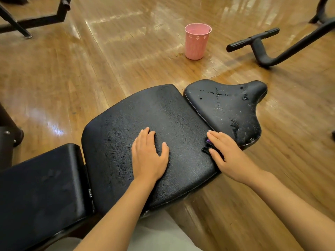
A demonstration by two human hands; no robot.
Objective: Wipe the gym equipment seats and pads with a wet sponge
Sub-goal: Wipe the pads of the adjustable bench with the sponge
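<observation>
A wide black padded seat (168, 122) fills the middle of the view, its leather damp and streaked. My left hand (149, 154) lies flat on it with straight fingers. At the pad's right edge my right hand (228, 154) presses down on a dark sponge (208, 146) with a purple edge; most of the sponge is hidden under my fingers. Just beyond sits a black saddle-shaped seat (228, 107) speckled with water drops. A third black pad (41, 185) lies at the lower left.
A pink ribbed cup (196, 41) stands on the glossy wooden floor (108, 60) behind the seats. A black handlebar tube (257, 44) lies at the right, and a black metal frame (32, 19) stands at the top left.
</observation>
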